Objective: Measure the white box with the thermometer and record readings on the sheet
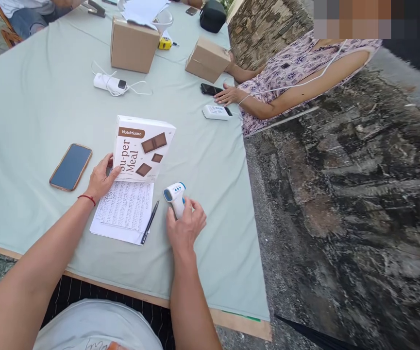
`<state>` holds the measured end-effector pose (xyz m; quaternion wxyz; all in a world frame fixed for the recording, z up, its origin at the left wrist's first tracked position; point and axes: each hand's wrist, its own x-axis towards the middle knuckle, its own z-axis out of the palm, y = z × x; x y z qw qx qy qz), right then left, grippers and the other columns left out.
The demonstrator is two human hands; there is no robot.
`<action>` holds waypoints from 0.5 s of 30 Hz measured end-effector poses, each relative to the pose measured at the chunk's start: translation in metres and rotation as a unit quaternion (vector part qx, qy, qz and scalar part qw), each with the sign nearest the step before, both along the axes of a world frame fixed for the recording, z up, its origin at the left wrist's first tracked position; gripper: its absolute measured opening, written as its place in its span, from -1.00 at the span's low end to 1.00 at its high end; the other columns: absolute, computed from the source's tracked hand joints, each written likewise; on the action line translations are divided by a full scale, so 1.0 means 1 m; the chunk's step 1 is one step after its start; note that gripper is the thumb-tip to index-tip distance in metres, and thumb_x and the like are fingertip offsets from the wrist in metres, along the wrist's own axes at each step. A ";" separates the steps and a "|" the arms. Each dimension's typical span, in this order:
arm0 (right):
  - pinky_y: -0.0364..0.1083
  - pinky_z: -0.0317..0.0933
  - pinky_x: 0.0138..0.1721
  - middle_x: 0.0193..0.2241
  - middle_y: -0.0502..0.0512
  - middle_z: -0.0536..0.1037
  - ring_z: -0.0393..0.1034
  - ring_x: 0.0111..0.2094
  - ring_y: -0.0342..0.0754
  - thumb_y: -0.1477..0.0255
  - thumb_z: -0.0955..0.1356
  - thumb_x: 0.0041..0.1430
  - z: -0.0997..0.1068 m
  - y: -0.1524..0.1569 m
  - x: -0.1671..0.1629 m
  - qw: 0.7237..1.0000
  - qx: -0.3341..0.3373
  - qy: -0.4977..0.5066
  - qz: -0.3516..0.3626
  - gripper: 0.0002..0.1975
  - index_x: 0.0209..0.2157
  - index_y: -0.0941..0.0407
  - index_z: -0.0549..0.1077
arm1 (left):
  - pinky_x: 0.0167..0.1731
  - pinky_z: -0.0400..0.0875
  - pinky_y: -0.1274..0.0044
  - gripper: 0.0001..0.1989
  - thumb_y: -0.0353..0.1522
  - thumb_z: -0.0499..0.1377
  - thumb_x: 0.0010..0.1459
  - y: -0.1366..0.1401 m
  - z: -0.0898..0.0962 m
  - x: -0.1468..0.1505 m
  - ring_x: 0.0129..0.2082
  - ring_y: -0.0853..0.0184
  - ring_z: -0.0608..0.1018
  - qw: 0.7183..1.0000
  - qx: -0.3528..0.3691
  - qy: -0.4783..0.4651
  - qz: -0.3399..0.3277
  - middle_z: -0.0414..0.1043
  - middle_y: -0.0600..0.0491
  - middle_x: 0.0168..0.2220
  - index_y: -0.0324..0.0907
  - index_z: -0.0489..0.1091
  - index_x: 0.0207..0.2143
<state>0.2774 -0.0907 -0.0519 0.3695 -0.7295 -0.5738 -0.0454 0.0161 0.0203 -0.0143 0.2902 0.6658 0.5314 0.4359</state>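
Note:
My left hand (pixel 102 179) grips the lower left edge of a white box (pixel 146 150) with brown print reading "Super Meal", which stands upright over the far end of some written sheets (pixel 122 214). In my right hand (pixel 188 223) is a white and blue infrared thermometer (pixel 175 194), with my fingers closed around its handle and its small display end facing me. A black pen (pixel 150 222) lies along the right edge of the papers. To the left of my left hand rests a phone (pixel 70 166) with a brown rim, its screen dark.
A white power bank (pixel 109 83) with a cable lies beyond the box. Farther back are two cardboard boxes (pixel 131 46), a yellow tape measure (pixel 165 43) and a black case (pixel 212 16). At right, another person's hand (pixel 228 94) touches a black phone (pixel 210 89) near a white device (pixel 217 112).

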 end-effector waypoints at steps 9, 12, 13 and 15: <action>0.01 0.28 -0.22 -0.26 0.14 0.52 0.37 -0.25 0.05 0.14 0.37 0.04 0.015 0.000 -0.008 0.950 -0.068 0.304 0.035 -0.53 -0.06 0.10 0.46 | 0.01 0.46 0.27 -0.34 0.10 0.01 0.26 0.000 0.001 0.000 0.00 0.11 0.55 1.000 -0.007 -0.002 0.012 0.50 -0.13 0.04 -0.13 0.27 0.22; -0.06 0.27 -0.32 -0.39 0.06 0.51 0.35 -0.36 -0.03 0.14 0.30 0.10 0.029 0.000 -0.031 0.880 -0.062 0.443 0.160 -0.66 -0.25 0.10 0.47 | 0.04 0.45 0.28 -0.34 0.10 0.01 0.27 0.000 0.001 0.000 0.02 0.12 0.55 1.000 -0.007 -0.007 0.010 0.50 -0.12 0.04 -0.12 0.27 0.22; -0.07 0.26 -0.36 -0.44 0.04 0.49 0.33 -0.41 -0.05 0.14 0.29 0.10 0.031 0.002 -0.039 0.857 -0.080 0.469 0.197 -0.68 -0.32 0.11 0.46 | 0.04 0.45 0.28 -0.34 0.10 0.01 0.27 0.000 0.001 0.000 0.02 0.12 0.55 1.000 -0.007 -0.007 0.010 0.49 -0.12 0.05 -0.12 0.27 0.22; -0.10 0.24 -0.41 -0.50 0.01 0.45 0.29 -0.46 -0.08 0.13 0.29 0.08 0.033 0.011 -0.052 0.833 -0.113 0.489 0.233 -0.69 -0.38 0.10 0.44 | 0.04 0.45 0.27 -0.34 0.09 0.01 0.27 0.000 0.000 0.000 0.03 0.12 0.54 1.000 -0.007 -0.004 0.010 0.49 -0.12 0.05 -0.12 0.27 0.22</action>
